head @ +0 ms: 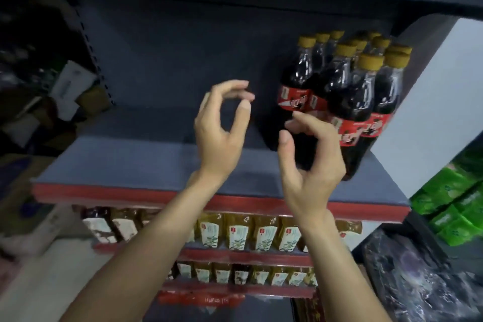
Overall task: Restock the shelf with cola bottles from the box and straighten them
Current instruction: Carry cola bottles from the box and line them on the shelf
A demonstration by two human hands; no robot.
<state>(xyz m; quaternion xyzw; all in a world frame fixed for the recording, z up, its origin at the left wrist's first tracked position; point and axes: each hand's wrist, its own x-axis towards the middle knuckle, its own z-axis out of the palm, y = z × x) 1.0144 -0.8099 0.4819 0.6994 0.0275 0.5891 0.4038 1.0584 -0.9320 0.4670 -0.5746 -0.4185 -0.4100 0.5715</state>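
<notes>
Several cola bottles (347, 97) with yellow caps and red labels stand grouped at the right end of a grey shelf (136, 165) with a red front edge. My left hand (222, 125) is raised over the middle of the shelf, fingers loosely curved, holding nothing. My right hand (311, 165) hovers just in front of the nearest bottles, fingers loosely curved and empty; its fingertips are close to a bottle's label, and I cannot tell whether they touch it. The box is not in view.
A white side panel (431, 112) closes the shelf on the right. Lower shelves hold rows of yellow-brown bottles (264, 235). Green packs (454, 206) sit at the right, cardboard boxes (70, 86) at the left. The shelf's left and middle are bare.
</notes>
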